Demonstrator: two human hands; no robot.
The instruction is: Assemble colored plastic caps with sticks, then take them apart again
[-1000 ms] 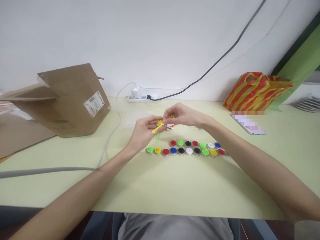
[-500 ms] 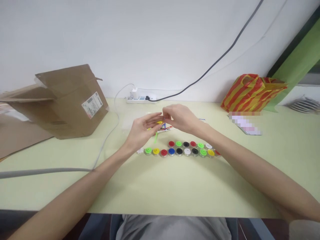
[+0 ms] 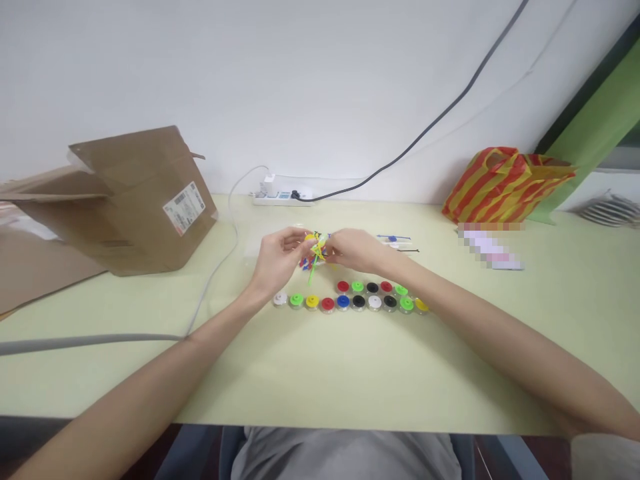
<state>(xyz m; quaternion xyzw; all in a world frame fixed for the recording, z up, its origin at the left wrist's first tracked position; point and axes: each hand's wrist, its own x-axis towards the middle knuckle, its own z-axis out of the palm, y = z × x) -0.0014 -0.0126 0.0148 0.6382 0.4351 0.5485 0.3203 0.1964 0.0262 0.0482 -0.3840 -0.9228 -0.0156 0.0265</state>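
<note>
My left hand (image 3: 277, 265) is closed, its thumb and fingers pinching a yellow plastic piece (image 3: 316, 245) above the middle of the table. Against the right side of that piece, my right hand (image 3: 354, 249) has its fingers curled; what its fingertips grip is hidden. A thin green stick (image 3: 313, 270) points down below the hands. Red and blue small parts (image 3: 305, 263) lie just beneath. In front of the hands are two rows of round clear pieces with coloured tops, among them a blue one (image 3: 343, 302) and a red one (image 3: 327, 305).
An open cardboard box (image 3: 145, 207) stands at left, beside a grey cable (image 3: 210, 280). A power strip (image 3: 283, 198) lies against the wall. Blue thin parts (image 3: 393, 238) are beyond my right wrist. At right are a striped bag (image 3: 493, 190) and a flat pale item (image 3: 493, 250).
My right hand has come down slightly, and its fingers are now lower, beside the yellow piece. The yellow piece and the red and blue parts show more between my hands.
</note>
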